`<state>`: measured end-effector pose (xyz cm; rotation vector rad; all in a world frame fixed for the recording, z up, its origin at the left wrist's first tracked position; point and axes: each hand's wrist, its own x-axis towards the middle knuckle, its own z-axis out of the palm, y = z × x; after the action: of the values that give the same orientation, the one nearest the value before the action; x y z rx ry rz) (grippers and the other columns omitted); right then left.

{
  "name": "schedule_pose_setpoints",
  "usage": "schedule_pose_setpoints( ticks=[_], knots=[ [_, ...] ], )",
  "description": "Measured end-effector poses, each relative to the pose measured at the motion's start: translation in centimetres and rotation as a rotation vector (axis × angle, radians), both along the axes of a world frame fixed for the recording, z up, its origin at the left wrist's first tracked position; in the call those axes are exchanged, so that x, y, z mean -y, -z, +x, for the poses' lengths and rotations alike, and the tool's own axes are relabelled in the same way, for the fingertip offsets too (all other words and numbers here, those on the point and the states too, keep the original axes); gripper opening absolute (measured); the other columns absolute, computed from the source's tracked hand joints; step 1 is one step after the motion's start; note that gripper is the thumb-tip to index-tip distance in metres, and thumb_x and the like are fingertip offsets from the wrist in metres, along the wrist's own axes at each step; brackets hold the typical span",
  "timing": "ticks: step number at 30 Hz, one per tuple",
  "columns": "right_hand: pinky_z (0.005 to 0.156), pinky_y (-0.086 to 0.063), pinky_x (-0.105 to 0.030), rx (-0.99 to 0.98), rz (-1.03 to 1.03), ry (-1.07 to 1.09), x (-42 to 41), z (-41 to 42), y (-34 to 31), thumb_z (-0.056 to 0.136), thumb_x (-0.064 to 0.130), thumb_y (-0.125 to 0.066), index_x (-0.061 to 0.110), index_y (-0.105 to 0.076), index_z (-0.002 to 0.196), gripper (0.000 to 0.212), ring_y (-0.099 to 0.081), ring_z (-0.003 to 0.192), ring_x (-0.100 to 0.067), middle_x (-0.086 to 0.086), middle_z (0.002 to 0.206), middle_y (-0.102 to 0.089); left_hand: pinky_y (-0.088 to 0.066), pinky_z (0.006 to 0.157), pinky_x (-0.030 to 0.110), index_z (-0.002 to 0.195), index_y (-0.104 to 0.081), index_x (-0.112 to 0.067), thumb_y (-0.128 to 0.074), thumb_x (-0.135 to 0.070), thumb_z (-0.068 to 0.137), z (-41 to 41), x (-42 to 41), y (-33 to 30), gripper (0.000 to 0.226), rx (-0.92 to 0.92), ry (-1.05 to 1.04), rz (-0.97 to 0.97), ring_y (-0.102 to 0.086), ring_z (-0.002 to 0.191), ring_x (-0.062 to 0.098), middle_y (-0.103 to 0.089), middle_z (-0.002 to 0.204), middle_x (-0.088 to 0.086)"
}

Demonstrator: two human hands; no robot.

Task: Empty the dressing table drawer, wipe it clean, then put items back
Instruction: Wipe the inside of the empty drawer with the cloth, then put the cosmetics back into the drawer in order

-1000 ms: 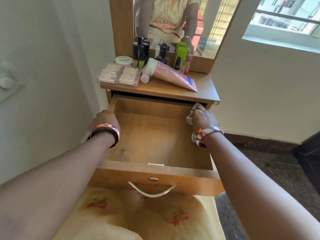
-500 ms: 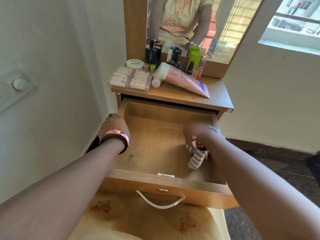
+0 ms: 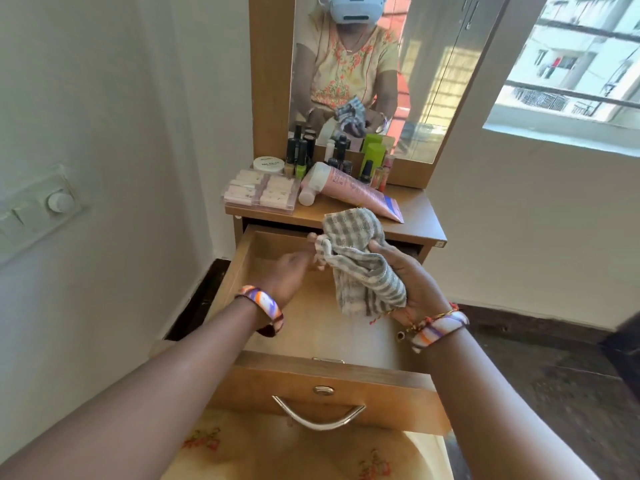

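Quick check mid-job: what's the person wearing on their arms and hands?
No sleeves or gloves show. The left bangle is wide, striped orange, purple and white; the right bangle matches, with red and yellow threads beside it.

Both hands holding cloth (image 3: pixel 360 261), open drawer (image 3: pixel 332 372)

cloth (image 3: pixel 360 268) now up above the drawer (image 3: pixel 329 372)
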<state>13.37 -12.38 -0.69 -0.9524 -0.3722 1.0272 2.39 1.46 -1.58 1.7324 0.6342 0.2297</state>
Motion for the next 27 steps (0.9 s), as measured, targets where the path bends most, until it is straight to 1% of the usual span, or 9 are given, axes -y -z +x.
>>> schedule_pose_setpoints(
  ticks=[2, 3, 6, 9, 12, 15, 18, 23, 27],
  knots=[
    [0.074, -0.059, -0.037, -0.066, 0.038, 0.099, -0.1, -0.9, 0.1, 0.047, 0.021, -0.090, -0.003, -0.059, 0.106, 0.071, -0.071, 0.082, -0.026, -0.021, 0.099, -0.068, -0.046, 0.093, 0.040, 0.105, -0.065, -0.022, -0.018, -0.069, 0.088, 0.3, 1.3, -0.8, 0.069, 0.100, 0.030, -0.449, -0.062, 0.098, 0.022, -0.069, 0.099, 0.004],
    [0.068, -0.060, -0.037, -0.058, 0.035, 0.188, -0.1, -1.3, 0.0, 0.053, 0.016, -0.087, 0.000, -0.058, 0.097, 0.055, -0.071, 0.077, -0.025, -0.020, 0.095, -0.066, -0.048, 0.095, 0.044, 0.113, -0.065, -0.019, -0.022, -0.076, 0.083, 0.3, 1.9, -1.1, 0.077, 0.118, 0.072, -0.617, -0.064, 0.100, 0.025, -0.070, 0.103, 0.006],
    [0.066, -0.059, -0.035, 0.108, -0.101, 0.448, 0.3, -2.2, -0.3, 0.080, -0.002, -0.066, 0.010, -0.055, 0.070, 0.019, -0.068, 0.070, -0.021, -0.011, 0.079, -0.066, -0.047, 0.097, 0.052, 0.123, -0.060, -0.015, -0.055, -0.062, 0.079, 0.1, 3.0, -2.0, 0.065, 0.125, 0.134, -0.779, -0.064, 0.108, 0.031, -0.068, 0.116, 0.014],
    [0.075, -0.057, -0.034, 0.387, -0.302, 0.467, 1.1, -2.7, 0.0, 0.085, 0.002, -0.063, 0.006, -0.066, 0.098, 0.014, -0.068, 0.087, -0.026, -0.017, 0.099, -0.067, -0.057, 0.072, 0.038, 0.125, -0.053, -0.006, -0.065, -0.016, 0.085, 0.8, 3.7, -2.5, 0.043, 0.025, 0.059, -0.582, -0.066, 0.089, 0.026, -0.066, 0.110, 0.016],
    [0.074, -0.056, -0.032, 0.428, -0.412, 0.303, 2.2, -2.4, 0.5, 0.085, 0.016, -0.066, 0.007, -0.051, 0.131, 0.049, -0.068, 0.096, -0.023, -0.018, 0.121, -0.063, -0.057, 0.063, 0.035, 0.125, -0.047, -0.003, -0.060, -0.006, 0.088, 2.1, 3.8, -2.8, 0.039, -0.025, 0.036, -0.442, -0.064, 0.087, 0.027, -0.061, 0.119, 0.021],
    [0.069, -0.055, -0.026, 0.407, -0.370, 0.259, 3.4, -1.4, 0.1, 0.082, 0.012, -0.068, 0.008, -0.044, 0.137, 0.061, -0.068, 0.093, -0.020, -0.017, 0.123, -0.063, -0.054, 0.071, 0.036, 0.125, -0.047, -0.002, -0.057, -0.014, 0.092, 3.6, 4.8, -4.2, 0.036, -0.032, 0.062, -0.367, -0.063, 0.087, 0.027, -0.062, 0.111, 0.018],
    [0.067, -0.059, -0.027, 0.346, -0.184, 0.379, 4.3, 0.2, -1.5, 0.077, -0.009, -0.062, -0.003, -0.050, 0.129, 0.053, -0.072, 0.073, -0.018, -0.013, 0.094, -0.073, -0.053, 0.075, 0.036, 0.124, -0.049, -0.002, -0.057, -0.026, 0.093, 5.8, 6.3, -6.0, 0.040, -0.033, 0.087, -0.182, -0.063, 0.092, 0.027, -0.061, 0.099, 0.009],
    [0.066, -0.056, -0.022, 0.406, -0.197, 0.577, 3.7, 4.9, -4.0, 0.073, -0.008, -0.067, -0.006, -0.043, 0.134, 0.065, -0.065, 0.074, -0.015, -0.025, 0.124, -0.058, -0.045, 0.095, 0.029, 0.130, -0.045, -0.007, -0.064, -0.035, 0.087, 10.5, 7.8, -8.0, 0.054, 0.036, 0.119, 0.286, -0.056, 0.118, 0.026, -0.057, 0.127, 0.008],
    [0.048, -0.054, -0.017, 0.411, -0.288, 0.682, 2.9, 9.8, -5.3, 0.082, -0.016, -0.054, -0.005, -0.046, 0.129, 0.049, -0.060, 0.069, -0.016, -0.021, 0.110, -0.057, -0.034, 0.109, 0.034, 0.148, -0.018, -0.010, -0.066, -0.036, 0.085, 13.3, 7.2, -7.8, 0.083, 0.060, 0.137, 0.614, -0.037, 0.136, 0.027, -0.036, 0.147, 0.010]
  ],
)
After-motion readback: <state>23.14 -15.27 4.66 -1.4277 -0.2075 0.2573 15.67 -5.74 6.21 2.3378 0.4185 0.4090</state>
